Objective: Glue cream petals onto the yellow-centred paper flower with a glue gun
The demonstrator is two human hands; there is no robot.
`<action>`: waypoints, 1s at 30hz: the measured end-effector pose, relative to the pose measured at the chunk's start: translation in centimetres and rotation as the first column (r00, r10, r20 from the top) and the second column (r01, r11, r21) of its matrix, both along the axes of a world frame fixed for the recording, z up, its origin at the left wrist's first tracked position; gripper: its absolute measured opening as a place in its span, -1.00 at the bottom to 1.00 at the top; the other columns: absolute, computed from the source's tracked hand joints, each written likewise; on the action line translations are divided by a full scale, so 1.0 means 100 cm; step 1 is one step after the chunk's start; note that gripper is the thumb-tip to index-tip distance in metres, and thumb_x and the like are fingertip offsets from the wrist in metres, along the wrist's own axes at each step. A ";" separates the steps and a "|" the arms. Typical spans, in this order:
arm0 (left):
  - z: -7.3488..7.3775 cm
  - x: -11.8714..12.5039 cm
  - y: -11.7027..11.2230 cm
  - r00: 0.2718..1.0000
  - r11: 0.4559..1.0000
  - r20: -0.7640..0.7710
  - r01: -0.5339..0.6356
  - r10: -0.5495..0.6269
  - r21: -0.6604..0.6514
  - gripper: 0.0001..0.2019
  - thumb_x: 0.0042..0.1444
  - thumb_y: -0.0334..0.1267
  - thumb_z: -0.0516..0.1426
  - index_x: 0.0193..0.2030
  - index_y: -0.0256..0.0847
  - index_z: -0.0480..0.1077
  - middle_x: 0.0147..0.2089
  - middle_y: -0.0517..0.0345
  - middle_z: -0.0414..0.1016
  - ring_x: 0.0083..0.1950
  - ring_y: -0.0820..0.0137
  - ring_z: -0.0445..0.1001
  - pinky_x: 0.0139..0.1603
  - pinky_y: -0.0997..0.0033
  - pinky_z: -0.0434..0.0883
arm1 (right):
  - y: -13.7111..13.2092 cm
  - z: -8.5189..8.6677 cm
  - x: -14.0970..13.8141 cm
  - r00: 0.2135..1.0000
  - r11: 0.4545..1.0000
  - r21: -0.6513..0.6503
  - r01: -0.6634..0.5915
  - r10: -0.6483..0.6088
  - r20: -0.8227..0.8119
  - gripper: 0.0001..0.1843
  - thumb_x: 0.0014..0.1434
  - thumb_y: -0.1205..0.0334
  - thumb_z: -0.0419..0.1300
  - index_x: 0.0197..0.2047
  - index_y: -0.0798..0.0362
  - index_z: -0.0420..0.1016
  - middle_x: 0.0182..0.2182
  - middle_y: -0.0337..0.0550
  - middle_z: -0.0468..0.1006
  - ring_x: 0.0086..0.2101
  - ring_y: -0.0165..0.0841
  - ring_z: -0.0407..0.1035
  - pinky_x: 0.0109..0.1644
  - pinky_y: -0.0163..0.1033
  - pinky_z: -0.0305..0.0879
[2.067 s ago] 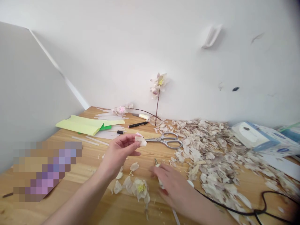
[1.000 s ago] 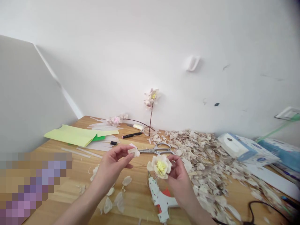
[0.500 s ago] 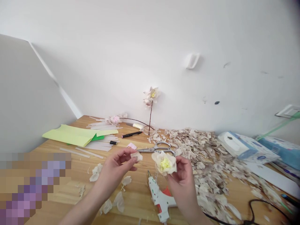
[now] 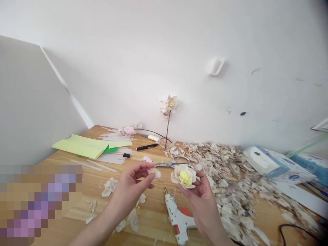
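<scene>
Pinched between the fingertips of my left hand (image 4: 139, 181) is a single pale petal (image 4: 155, 173). My right hand (image 4: 202, 191) grips an artificial flower (image 4: 185, 176) from behind; it has whitish petals and a yellow centre turned toward me. Petal and flower are apart, with a small gap between them. Below the flower a white glue gun (image 4: 176, 215) with a red trigger lies on the wooden table (image 4: 84, 194). Scissors (image 4: 176, 162) rest just beyond my hands, partly hidden by the flower. Loose petals (image 4: 133, 220) lie under my left forearm.
A large heap of dried petals (image 4: 220, 157) covers the right side. Tissue packs (image 4: 276, 164) stand farther right. At back left are yellow-green paper (image 4: 82, 146), translucent glue sticks (image 4: 110, 158) and a black marker (image 4: 146, 147). A finished flower stem (image 4: 167, 128) stands against the wall.
The flower in my right hand has tilted, so its yellow centre faces more toward me. My left hand still holds the petal. The whole view has shifted slightly.
</scene>
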State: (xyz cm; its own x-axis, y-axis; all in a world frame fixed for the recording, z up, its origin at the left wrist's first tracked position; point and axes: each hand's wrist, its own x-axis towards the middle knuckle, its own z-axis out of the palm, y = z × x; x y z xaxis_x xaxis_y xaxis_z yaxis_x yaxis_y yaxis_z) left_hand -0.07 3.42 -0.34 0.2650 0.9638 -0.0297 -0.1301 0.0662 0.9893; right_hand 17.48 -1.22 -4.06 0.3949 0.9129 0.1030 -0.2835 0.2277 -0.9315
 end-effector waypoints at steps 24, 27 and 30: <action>-0.001 -0.002 0.004 0.998 0.990 0.002 -0.059 0.059 0.130 -0.83 -0.06 -0.25 0.22 -0.28 -0.22 0.46 -0.22 0.12 0.47 -0.25 0.39 0.43 -0.28 0.38 0.51 | -0.006 -0.006 -0.001 0.960 0.972 0.039 -0.232 0.222 0.173 -0.42 -0.09 0.25 0.35 -0.09 -0.17 0.11 -0.36 -0.34 0.58 -0.37 -0.36 0.48 -0.27 -0.26 0.37; -0.002 -0.003 0.002 0.999 0.978 -0.019 -0.027 0.032 0.209 -0.89 -0.02 -0.28 0.19 -0.31 -0.17 0.48 -0.24 0.14 0.45 -0.26 0.39 0.45 -0.27 0.37 0.51 | -0.008 -0.004 0.001 0.924 0.952 0.051 -0.301 0.277 0.265 -0.46 -0.04 0.20 0.32 -0.05 -0.18 0.12 -0.41 -0.35 0.56 -0.37 -0.38 0.45 -0.20 -0.25 0.34; -0.004 -0.007 0.001 0.996 0.937 -0.080 0.061 -0.036 0.343 -0.90 0.03 -0.32 0.16 -0.32 -0.11 0.50 -0.27 0.16 0.44 -0.27 0.41 0.44 -0.31 0.43 0.47 | -0.013 0.002 0.005 0.830 0.931 0.070 -0.358 0.283 0.481 -0.49 0.08 0.28 0.22 0.02 -0.22 0.08 -0.41 -0.36 0.57 -0.30 -0.40 0.44 -0.08 -0.24 0.29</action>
State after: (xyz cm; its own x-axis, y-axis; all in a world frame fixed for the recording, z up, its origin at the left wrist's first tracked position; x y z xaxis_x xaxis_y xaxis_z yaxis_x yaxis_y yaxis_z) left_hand -0.74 3.47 -0.70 0.3208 0.9042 0.2818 -0.0637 -0.2763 0.9590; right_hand 17.99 -2.47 -3.88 -0.0432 0.9381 0.3435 0.0824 0.3460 -0.9346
